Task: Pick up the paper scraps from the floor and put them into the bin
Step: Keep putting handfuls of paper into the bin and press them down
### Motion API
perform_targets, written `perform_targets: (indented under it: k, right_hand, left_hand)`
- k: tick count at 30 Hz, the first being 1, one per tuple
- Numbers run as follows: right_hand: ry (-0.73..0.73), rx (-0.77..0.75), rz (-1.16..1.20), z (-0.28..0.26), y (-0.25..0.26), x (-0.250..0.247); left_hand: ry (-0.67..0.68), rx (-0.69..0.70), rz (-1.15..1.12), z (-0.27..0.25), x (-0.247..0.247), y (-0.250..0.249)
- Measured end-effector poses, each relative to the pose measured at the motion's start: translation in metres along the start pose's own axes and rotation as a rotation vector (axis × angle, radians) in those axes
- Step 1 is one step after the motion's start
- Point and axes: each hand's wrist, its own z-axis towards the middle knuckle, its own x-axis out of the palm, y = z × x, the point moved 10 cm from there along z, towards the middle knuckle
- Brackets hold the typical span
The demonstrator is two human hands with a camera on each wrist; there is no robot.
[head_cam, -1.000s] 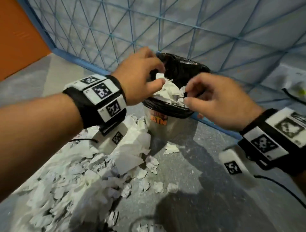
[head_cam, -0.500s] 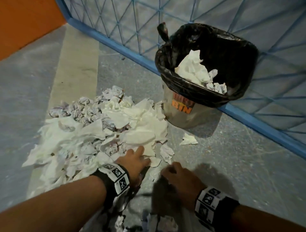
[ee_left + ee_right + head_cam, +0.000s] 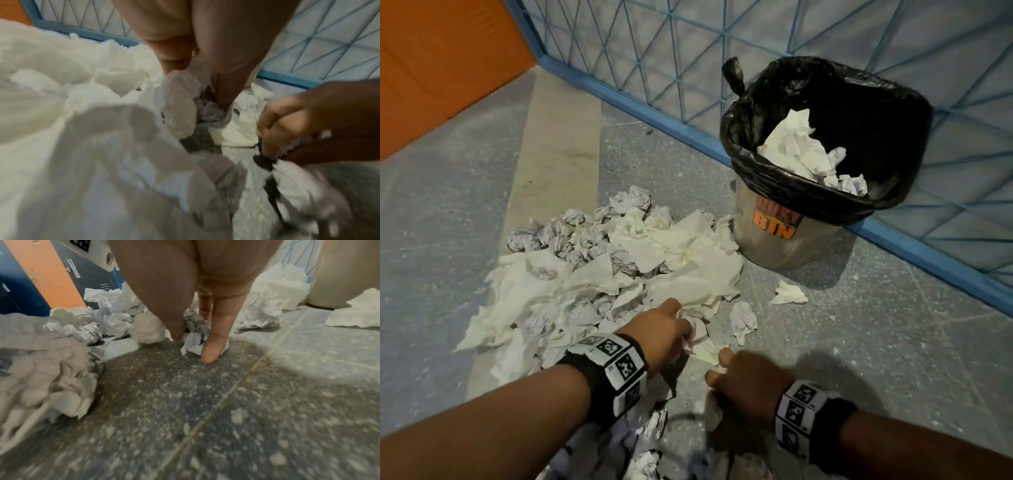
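A big pile of white paper scraps [image 3: 592, 274] and crumpled balls covers the floor left of the bin [image 3: 774, 246]. The bin is a pale metal can with a black liner and holds several scraps [image 3: 798, 150]. My left hand [image 3: 681, 325] is at the pile's near edge. In the left wrist view its thumb and fingers [image 3: 197, 84] curl round a crumpled scrap [image 3: 180, 97]. Just to its right, my right hand [image 3: 717, 366] is low on the floor. It pinches a crumpled scrap [image 3: 195, 331] between thumb and finger [image 3: 195, 344].
A blue lattice fence [image 3: 722, 51] runs behind the bin, and orange lockers [image 3: 431, 68] stand far left. One loose scrap [image 3: 789, 294] lies by the bin's base and a crumpled ball [image 3: 743, 320] lies beyond my right hand. Speckled grey floor [image 3: 876, 359] stretches to the right.
A second ago both hands were over the bin with paper. They came down to the pile's near edge, and their fingers have now closed on fresh scraps.
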Motion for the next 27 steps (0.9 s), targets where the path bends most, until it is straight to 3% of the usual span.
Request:
perform_targets:
  k: [3,7,12,15,18,20,22,25,27]
  right_hand:
    - [0.025,-0.006,0.069,-0.012,0.001,-0.002]
    - [-0.079,-0.002,0.164,-0.035,-0.006,-0.040]
    - [-0.555,-0.072,0.392,-0.121,-0.008,-0.179]
    - [-0.952,-0.022,0.394,-0.189,-0.033,-0.278]
    - [-1.222,0.035,0.729,-0.218,-0.087,-0.341]
    - [-1.240,0.125,0.876,-0.210,-0.120,-0.355]
    - [-1.166,0.230,1.005,-0.187,-0.151,-0.349]
    - [-1.034,0.427,0.989,-0.165,-0.183,-0.331]
    - [-1.001,0.529,0.800,-0.169,-0.190,-0.328]
  left_hand:
    - [-0.071,0.036,-0.006,-0.015,-0.031,-0.003]
    - [-0.198,0.134,-0.004,-0.044,-0.087,-0.012]
    - [-0.532,0.348,0.029,-0.098,-0.212,-0.059]
    - [-0.763,0.451,-0.017,-0.122,-0.294,-0.097]
    - [-0.956,0.465,-0.146,-0.120,-0.355,-0.117]
    - [-1.005,0.495,-0.365,-0.095,-0.373,-0.120]
    - [-0.974,0.434,-0.572,-0.053,-0.371,-0.114]
    - [-0.822,0.188,-0.444,0.013,-0.333,-0.102]
    - [-0.684,0.130,-0.263,0.037,-0.306,-0.100]
